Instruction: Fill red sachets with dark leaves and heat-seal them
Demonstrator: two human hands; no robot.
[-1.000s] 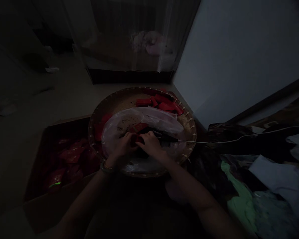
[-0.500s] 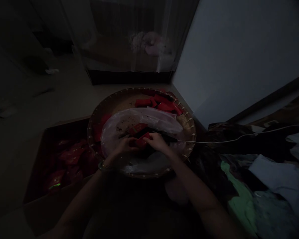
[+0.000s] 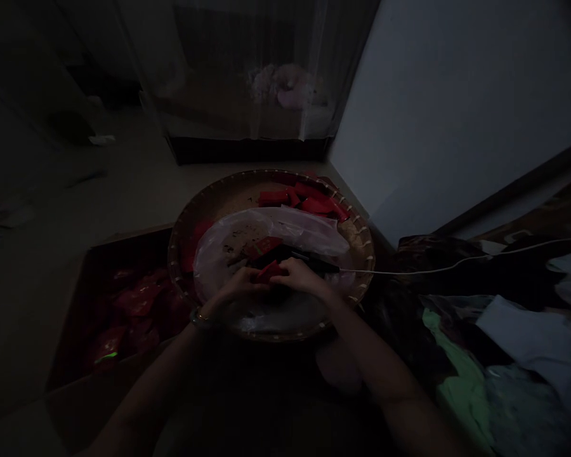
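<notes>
Over a round woven basket tray (image 3: 364,244), both hands meet on a small red packet (image 3: 267,272). My left hand (image 3: 240,284) grips its left side, and my right hand (image 3: 297,277) pinches its right side with thumb and fingers. Under them lies a clear plastic bag (image 3: 219,247) with dark bits scattered on it. Just beyond the hands rests another red packet (image 3: 266,245). A black corded tool (image 3: 316,261) lies to the right of it, its full shape hard to make out in the dim light. Several red packets (image 3: 314,203) are heaped at the tray's far right.
At the left stands a cardboard box (image 3: 66,324) holding shiny red packets (image 3: 140,298). A white cord (image 3: 419,272) runs right from the black tool over a pile of clothes (image 3: 518,336). A pale wall (image 3: 457,108) rises behind on the right, beside a sheer curtain (image 3: 247,114).
The red packet, mostly covered by the fingers at first, came into view between the hands and tilted. My right hand has shifted slightly right; the tray and its heap stay put.
</notes>
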